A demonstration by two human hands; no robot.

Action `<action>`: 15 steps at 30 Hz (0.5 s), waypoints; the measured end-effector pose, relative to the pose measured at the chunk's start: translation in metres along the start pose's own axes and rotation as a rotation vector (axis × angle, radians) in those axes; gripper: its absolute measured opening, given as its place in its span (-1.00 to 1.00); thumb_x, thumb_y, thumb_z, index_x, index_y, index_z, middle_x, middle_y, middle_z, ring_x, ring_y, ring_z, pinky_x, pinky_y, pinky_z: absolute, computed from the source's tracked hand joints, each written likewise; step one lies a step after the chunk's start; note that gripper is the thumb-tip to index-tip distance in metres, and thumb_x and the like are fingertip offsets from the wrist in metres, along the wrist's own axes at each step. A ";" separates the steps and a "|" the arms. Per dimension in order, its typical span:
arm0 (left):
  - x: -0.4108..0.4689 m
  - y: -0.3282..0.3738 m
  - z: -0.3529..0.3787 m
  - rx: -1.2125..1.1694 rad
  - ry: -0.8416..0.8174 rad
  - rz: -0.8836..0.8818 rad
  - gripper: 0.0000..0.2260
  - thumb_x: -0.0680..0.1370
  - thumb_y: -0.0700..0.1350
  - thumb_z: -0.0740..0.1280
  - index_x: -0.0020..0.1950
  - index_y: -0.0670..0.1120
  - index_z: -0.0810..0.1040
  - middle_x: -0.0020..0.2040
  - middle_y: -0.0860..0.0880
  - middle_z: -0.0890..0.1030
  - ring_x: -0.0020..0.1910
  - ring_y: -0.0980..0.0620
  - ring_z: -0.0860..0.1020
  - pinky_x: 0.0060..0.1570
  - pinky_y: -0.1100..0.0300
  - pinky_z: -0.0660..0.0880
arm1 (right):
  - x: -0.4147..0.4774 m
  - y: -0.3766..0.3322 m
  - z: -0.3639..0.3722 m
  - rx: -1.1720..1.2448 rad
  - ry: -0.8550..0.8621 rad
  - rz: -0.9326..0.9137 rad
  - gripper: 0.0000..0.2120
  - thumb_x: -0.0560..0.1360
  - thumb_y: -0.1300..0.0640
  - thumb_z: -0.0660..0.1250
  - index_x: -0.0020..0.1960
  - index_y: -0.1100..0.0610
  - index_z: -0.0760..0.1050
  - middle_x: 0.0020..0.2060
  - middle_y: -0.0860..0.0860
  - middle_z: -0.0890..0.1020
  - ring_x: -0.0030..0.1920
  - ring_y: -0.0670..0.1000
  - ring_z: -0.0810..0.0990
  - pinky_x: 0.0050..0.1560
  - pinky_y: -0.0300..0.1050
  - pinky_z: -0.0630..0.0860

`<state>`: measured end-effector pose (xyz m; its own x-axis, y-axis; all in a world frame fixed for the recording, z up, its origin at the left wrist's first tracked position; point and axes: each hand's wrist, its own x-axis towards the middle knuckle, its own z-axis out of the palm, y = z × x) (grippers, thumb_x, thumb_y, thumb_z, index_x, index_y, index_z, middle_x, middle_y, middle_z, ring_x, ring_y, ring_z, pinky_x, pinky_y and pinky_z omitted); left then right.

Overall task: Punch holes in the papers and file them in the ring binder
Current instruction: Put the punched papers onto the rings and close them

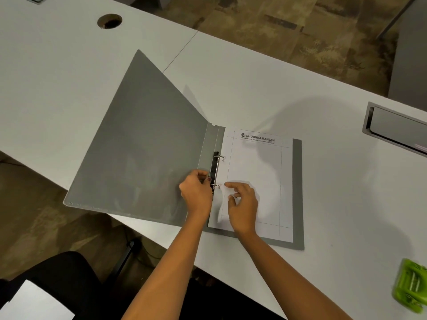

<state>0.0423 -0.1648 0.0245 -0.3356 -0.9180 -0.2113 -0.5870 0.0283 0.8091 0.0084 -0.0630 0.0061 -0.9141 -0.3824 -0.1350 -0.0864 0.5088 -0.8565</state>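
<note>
At the binder (143, 144) rings (217, 186) — both hands, left (196, 192), right (242, 204) — paper (258, 181) threaded.

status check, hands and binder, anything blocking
Left hand at ring mechanism, right hand open on paper. Binder open. Hole punch aside; nothing blocking.

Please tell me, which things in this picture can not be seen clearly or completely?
- Head view: the lower ring of the binder is partly covered by the left hand; whether it is closed cannot be told.
- The small address line under the letterhead on the paper is too small to read.
- The green hole punch is cut off by the right edge.
- The white sheet at bottom left is cut off by the frame.
</note>
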 end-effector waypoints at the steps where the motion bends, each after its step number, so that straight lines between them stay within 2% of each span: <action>1: 0.000 0.003 0.001 0.018 0.014 -0.009 -0.85 0.48 -0.27 0.39 0.04 -0.21 0.64 -0.03 -0.13 0.68 -0.08 -0.03 0.64 -0.01 0.18 0.55 | -0.002 0.003 0.000 -0.053 -0.005 -0.017 -0.71 0.48 0.36 0.30 0.12 0.08 0.55 0.13 0.04 0.54 0.12 -0.03 0.50 0.24 -0.24 0.44; 3: -0.001 0.007 0.001 0.029 0.019 -0.046 -0.84 0.48 -0.24 0.40 0.05 -0.22 0.63 -0.03 -0.14 0.68 -0.08 -0.05 0.64 -0.04 0.20 0.53 | -0.008 0.010 -0.001 -0.132 -0.039 -0.061 -0.69 0.51 0.31 0.27 0.22 0.09 0.51 0.23 0.03 0.51 0.27 -0.01 0.42 0.36 -0.21 0.29; 6: 0.001 0.010 0.002 0.011 -0.007 -0.108 -0.84 0.47 -0.24 0.41 0.03 -0.22 0.63 -0.05 -0.15 0.67 -0.09 -0.06 0.63 -0.06 0.21 0.51 | -0.013 0.020 -0.001 -0.249 -0.078 -0.165 -0.65 0.54 0.17 0.19 0.32 0.07 0.43 0.37 0.03 0.42 0.41 0.03 0.29 0.39 -0.16 0.14; 10: 0.003 0.008 0.003 -0.029 -0.032 -0.126 -0.84 0.46 -0.26 0.41 0.03 -0.21 0.62 -0.05 -0.15 0.67 -0.08 -0.06 0.63 -0.07 0.22 0.52 | -0.016 0.027 -0.002 -0.272 -0.112 -0.176 -0.60 0.54 0.09 0.13 0.36 0.06 0.39 0.42 0.02 0.35 0.47 0.04 0.20 0.42 -0.13 0.07; 15: -0.003 0.008 0.004 -0.049 -0.015 -0.093 -0.82 0.48 -0.24 0.40 0.07 -0.17 0.63 -0.03 -0.12 0.68 -0.11 0.01 0.63 -0.08 0.25 0.53 | -0.014 0.024 -0.005 -0.284 -0.139 -0.141 -0.58 0.51 0.05 0.13 0.36 0.06 0.40 0.42 0.02 0.35 0.47 0.05 0.21 0.40 -0.16 0.02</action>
<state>0.0355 -0.1600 0.0296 -0.2925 -0.9096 -0.2952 -0.5797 -0.0769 0.8112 0.0171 -0.0421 -0.0102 -0.8241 -0.5558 -0.1090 -0.3325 0.6306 -0.7013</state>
